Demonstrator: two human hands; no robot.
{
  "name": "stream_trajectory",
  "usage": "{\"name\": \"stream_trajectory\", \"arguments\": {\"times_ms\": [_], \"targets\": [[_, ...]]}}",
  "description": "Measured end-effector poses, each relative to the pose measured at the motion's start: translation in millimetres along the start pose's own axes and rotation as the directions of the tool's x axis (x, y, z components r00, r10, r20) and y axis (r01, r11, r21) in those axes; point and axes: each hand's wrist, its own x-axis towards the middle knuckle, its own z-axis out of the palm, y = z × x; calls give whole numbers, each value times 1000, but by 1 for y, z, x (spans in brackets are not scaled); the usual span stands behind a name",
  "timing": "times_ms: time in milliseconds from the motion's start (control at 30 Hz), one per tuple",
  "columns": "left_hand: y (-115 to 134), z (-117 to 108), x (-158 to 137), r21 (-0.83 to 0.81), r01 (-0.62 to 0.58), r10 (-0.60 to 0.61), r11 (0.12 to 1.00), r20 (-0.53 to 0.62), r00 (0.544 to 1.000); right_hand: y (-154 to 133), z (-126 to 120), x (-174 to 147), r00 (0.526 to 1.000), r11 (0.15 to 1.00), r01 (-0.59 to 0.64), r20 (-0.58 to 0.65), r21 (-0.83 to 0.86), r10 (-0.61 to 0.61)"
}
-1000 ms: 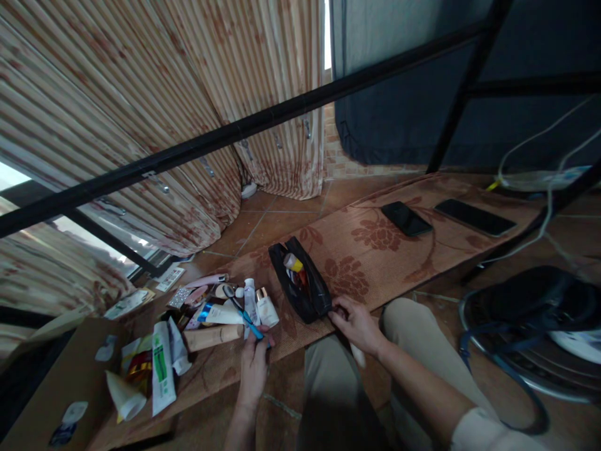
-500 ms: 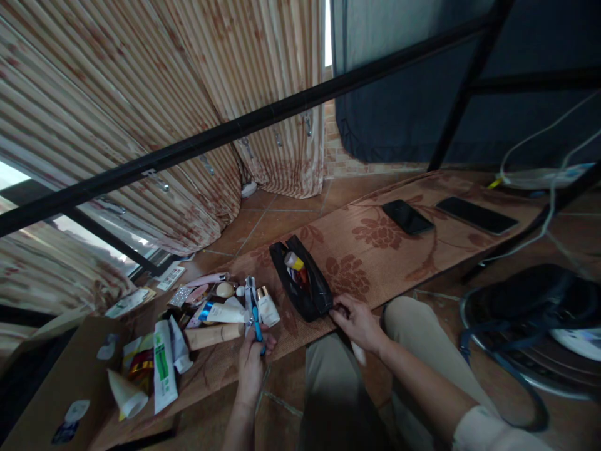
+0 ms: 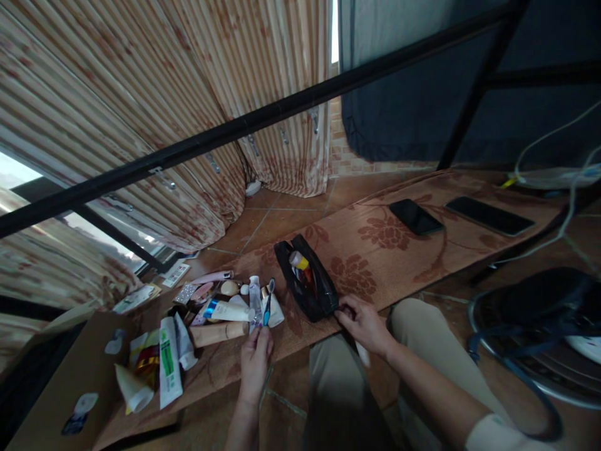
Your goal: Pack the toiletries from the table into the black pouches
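Note:
My left hand (image 3: pixel 256 351) has its fingers closed around the lower end of a slim blue-handled tool (image 3: pixel 267 312) with a rounded, darker head; its exact kind is unclear. Right behind the fingertips lies a pale tube with purple marks (image 3: pixel 255 291), near a small white bottle (image 3: pixel 276 311). My right hand (image 3: pixel 361 322) pinches the near right end of a black zip pouch (image 3: pixel 323 291). The pouch gapes open on the cloth, and a yellow-banded item (image 3: pixel 299 260) and something reddish show inside.
Left of the pouch lie several cosmetics, including a blue-white tube (image 3: pixel 228 311), a beige tube (image 3: pixel 220 334) and a green-white tube (image 3: pixel 169 363). A cardboard box (image 3: pixel 101 357) stands at far left. Two phones (image 3: pixel 416 217) rest on the patterned cloth (image 3: pixel 347 250). A black rail (image 3: pixel 244 125) crosses behind.
The blue-handled tool has turned more upright in my left hand, and its handle no longer crosses over the fingers. My right hand stays on the pouch's end. The view has shifted slightly.

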Motion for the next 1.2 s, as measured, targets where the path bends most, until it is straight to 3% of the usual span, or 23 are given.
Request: {"name": "stream_trajectory", "arguments": {"times_ms": [167,433,933,1200], "targets": [[0,0,1,22,20,-20,1000,-13,1000,0,0,0,1000,1000,-1,-6,5,1],[3,2,0,123,-46,52,991,-45,998,2,0,0,1000,1000,9,-3,0,-9],[-7,0,4,70,-46,50,997,-60,997,0,-1,0,1000,1000,-9,5,22,9],[-6,0,3,184,-97,107,978,-46,993,2,1,0,1000,1000,-5,-3,16,5]]}}
